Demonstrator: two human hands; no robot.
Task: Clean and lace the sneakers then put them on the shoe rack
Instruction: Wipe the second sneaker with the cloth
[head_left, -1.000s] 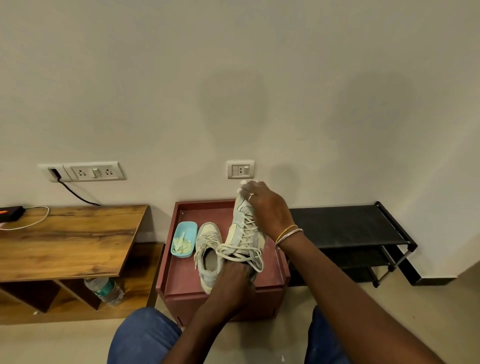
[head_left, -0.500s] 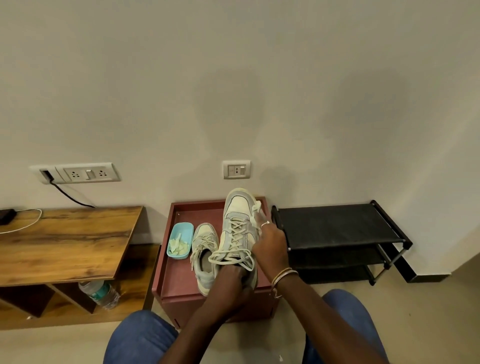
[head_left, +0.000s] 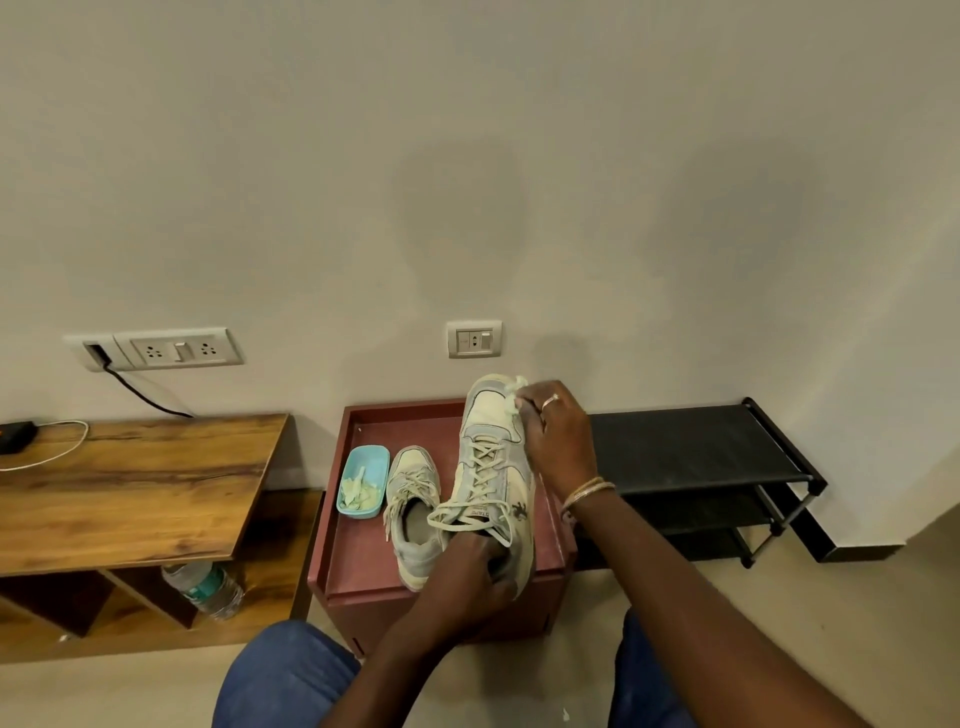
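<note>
A cream and grey laced sneaker (head_left: 491, 457) is held tilted, toe up, above the maroon box (head_left: 363, 566). My left hand (head_left: 470, 577) grips its heel and collar. My right hand (head_left: 553, 436) pinches a small white wipe (head_left: 514, 392) against the right side of the toe. The second sneaker (head_left: 415, 512) lies flat on the box, just left of the held one, laces loose. The black shoe rack (head_left: 691, 452) stands to the right against the wall.
A light blue tray (head_left: 363, 480) with used wipes sits on the box beside the sneakers. A wooden table (head_left: 130, 483) stands at the left with a water bottle (head_left: 205, 587) under it. A cable and charger lie on its far left corner.
My right hand slid down the sneaker's right side, then back up to the toe with the wipe. The left hand kept its grip on the heel.
</note>
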